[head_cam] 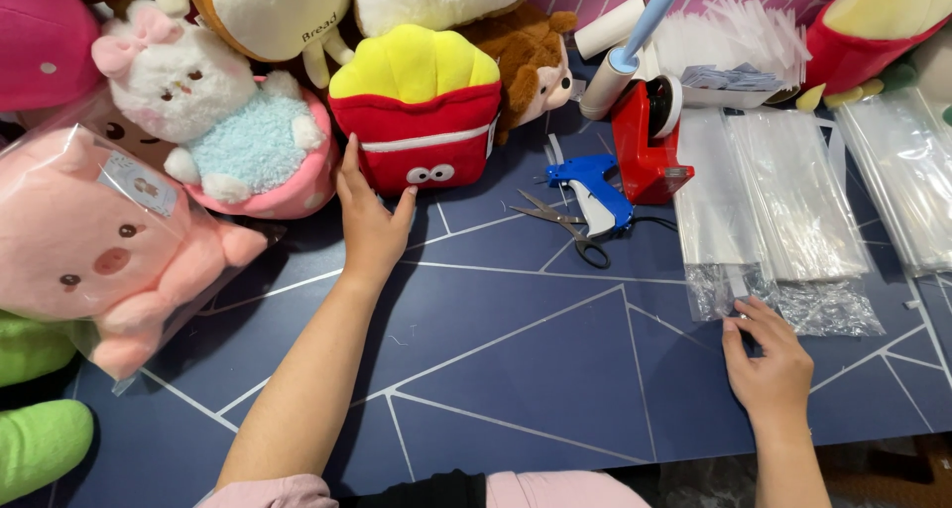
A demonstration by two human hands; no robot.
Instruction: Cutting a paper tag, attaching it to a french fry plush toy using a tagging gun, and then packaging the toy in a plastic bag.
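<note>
Fries plush (pixel 416 107), one, upper centre, meets the spread-fingered left hand (pixel 369 221); right hand (pixel 769 364), lower right, pinches one of three clear bag stacks (pixel 729 290).

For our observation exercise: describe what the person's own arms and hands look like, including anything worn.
Both the left hand and right hand are bare, with no gloves, rings or watch visible. The forearms are uncovered. Pale pink sleeves show only at the bottom edge, near the upper arms.

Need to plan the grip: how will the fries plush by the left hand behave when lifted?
The fries plush looks soft and light, so it should squash under the left hand. Standing upright among other toys, it may tip if nudged. Fuzzy fabric likely won't slip.
</note>
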